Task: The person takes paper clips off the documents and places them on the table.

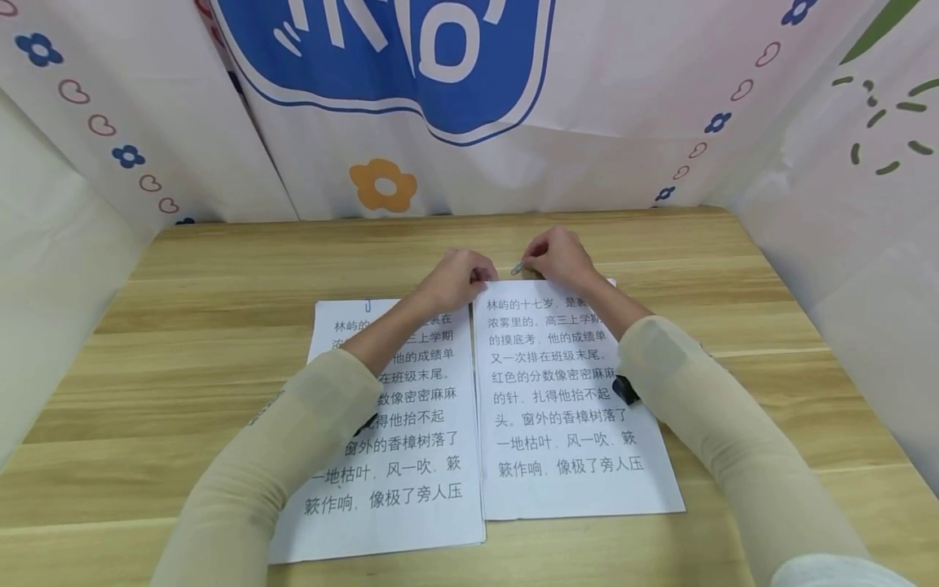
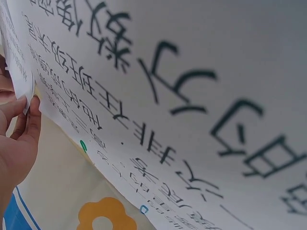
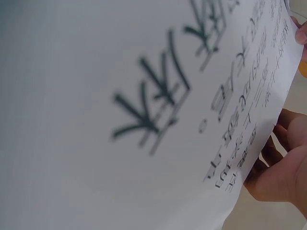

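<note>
Two stacks of printed sheets lie side by side, the left stack [image 1: 411,522] and the right stack [image 1: 572,497]. My left hand [image 1: 458,279] pinches the top left corner of the right stack between thumb and fingers, also seen in the left wrist view. Just above that stack's top edge, my right hand [image 1: 559,257] pinches a small pale paper clip [image 1: 517,268], apart from the left fingers. In the right wrist view the right hand [image 3: 283,167] is at the paper's edge and its fingertips are partly hidden. A blue paper clip [image 2: 144,209] and a green paper clip [image 2: 83,145] sit on the left stack's top edge.
Both stacks lie on a wooden table [image 1: 183,342]. Behind it hangs a white printed cloth [image 1: 587,163] with a blue emblem and an orange flower. White cloth also borders the table at left and right.
</note>
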A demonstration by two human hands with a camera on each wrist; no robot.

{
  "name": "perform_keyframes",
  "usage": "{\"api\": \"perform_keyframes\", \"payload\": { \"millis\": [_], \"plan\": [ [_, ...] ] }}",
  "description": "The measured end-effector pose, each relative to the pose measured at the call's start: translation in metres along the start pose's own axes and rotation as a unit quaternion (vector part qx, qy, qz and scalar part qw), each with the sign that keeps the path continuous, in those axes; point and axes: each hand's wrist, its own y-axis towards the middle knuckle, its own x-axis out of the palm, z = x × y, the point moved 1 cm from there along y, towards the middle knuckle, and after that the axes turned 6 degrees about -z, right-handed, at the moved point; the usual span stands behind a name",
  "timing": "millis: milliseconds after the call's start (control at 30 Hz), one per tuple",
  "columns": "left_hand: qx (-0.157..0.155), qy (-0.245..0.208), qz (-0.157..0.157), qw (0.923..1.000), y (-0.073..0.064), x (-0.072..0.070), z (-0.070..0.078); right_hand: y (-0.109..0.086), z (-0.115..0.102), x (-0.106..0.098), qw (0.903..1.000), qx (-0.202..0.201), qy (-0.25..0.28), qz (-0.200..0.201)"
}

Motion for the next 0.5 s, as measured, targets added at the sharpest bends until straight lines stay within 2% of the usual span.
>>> {"api": "perform_keyframes", "payload": {
  "millis": [500],
  "plan": [
    [-0.002, 0.000, 0.002, 1.0000, -0.0006, 0.0002, -0.0008, 0.0000, -0.0008, -0.0003, 0.9999, 0.010, 0.002, 0.013]
  ]
}}
